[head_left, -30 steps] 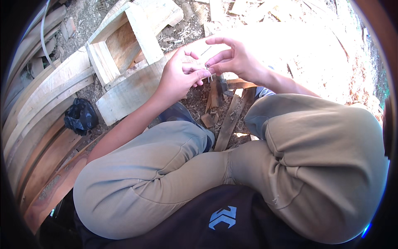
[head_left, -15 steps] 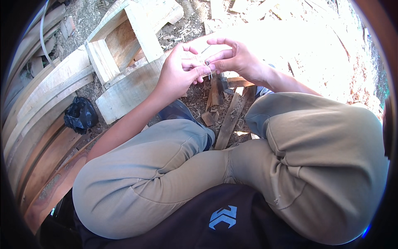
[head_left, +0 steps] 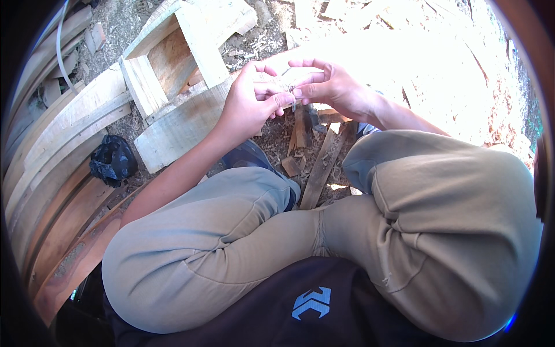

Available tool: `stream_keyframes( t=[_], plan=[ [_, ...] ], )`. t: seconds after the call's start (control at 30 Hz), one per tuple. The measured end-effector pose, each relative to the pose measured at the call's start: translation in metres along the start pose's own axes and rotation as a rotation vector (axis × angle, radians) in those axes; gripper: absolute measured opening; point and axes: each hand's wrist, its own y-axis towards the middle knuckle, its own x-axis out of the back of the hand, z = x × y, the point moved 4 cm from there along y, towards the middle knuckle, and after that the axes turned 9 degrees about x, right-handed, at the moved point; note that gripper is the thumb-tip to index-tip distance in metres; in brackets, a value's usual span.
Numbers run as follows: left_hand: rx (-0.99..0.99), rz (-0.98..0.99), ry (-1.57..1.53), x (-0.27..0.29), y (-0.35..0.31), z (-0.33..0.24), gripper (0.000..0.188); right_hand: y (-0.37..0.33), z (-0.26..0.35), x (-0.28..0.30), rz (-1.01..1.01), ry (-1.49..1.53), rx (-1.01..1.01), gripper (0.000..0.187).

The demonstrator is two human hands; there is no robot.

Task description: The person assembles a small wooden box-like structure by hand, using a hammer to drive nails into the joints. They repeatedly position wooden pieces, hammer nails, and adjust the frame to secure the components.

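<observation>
Above the chip-strewn ground, my left hand (head_left: 250, 103) and my right hand (head_left: 340, 91) meet at their fingertips. Both are pinched, thumb against fingers, on a few small thin metal pieces that look like nails (head_left: 293, 106). One slim shank points down between the fingertips, and another thin piece sticks up near the left fingers. How many are in each hand is hard to make out. Just beyond and below the right fingers lies what looks like a hammer (head_left: 313, 114), with a dark head and a wooden handle.
At the upper left stands a box-like wooden frame (head_left: 202, 49) with a pale board (head_left: 167, 136) along its near side. Curved planks (head_left: 63, 231) are stacked at the left beside a black plastic bag (head_left: 113, 160). Wood offcuts (head_left: 318, 168) lie between my feet. Strong sunlight washes out the upper right.
Both hands stay nearly in place. The fingertips have shifted slightly, and the nails between them have turned a little, one now showing more above the left fingers.
</observation>
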Motion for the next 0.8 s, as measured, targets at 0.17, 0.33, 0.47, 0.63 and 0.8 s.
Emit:
stream_keyframes(
  t=[0.17,0.33,0.47,0.63,0.8],
  plan=[
    [0.066,-0.072,0.154,0.009,0.006,0.016,0.034,0.006,0.008,0.020,-0.112,-0.435,0.110,0.052],
    [0.102,-0.121,0.309,0.019,0.012,0.030,0.025,0.012,-0.001,0.040,-0.237,-0.882,0.111,0.038],
    [0.114,-0.134,0.340,0.026,0.016,0.035,0.023,0.020,0.004,0.032,-0.167,-1.170,0.328,0.021],
    [0.125,-0.123,0.364,0.031,0.020,0.041,0.022,0.041,0.001,0.017,0.095,-1.512,0.820,0.014],
    [0.132,-0.133,0.353,0.029,0.019,0.040,0.023,0.049,-0.002,0.016,0.162,-1.685,0.850,0.023]
  ],
)
